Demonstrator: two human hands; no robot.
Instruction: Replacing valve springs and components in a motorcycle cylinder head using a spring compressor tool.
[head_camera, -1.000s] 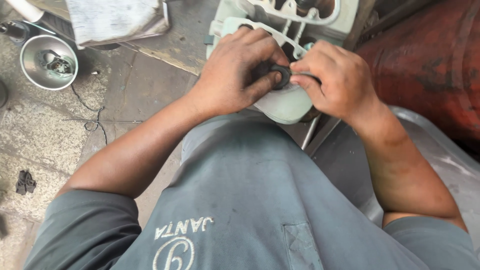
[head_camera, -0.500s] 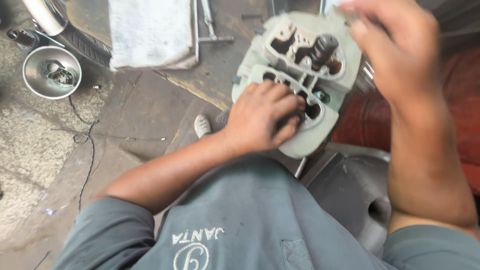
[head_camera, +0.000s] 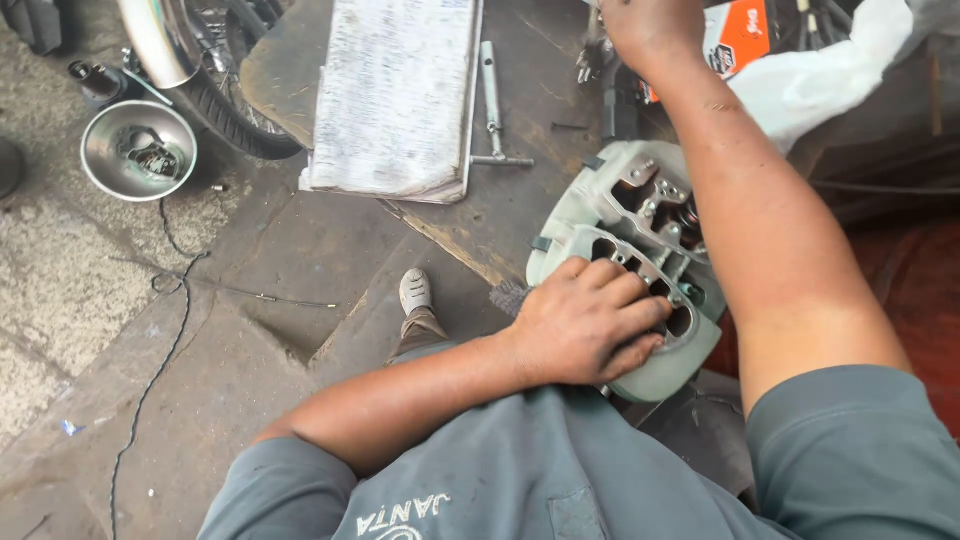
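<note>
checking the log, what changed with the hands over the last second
The right hand let go of the small dark ring both hands held a second ago and reached up and away to the bench top by the plastic bag; what it touches there is unclear. The left hand moved onto the pale metal engine part, pressing it down. The engine part stayed on the lap.

cylinder head | pale grey-green cast metal, two open chambers showing dark valve parts and springs inside | open face up, tilted, near end propped against the person's lap, far end toward the wooden board | near end partly covered by the left hand resting flat on it
</note>
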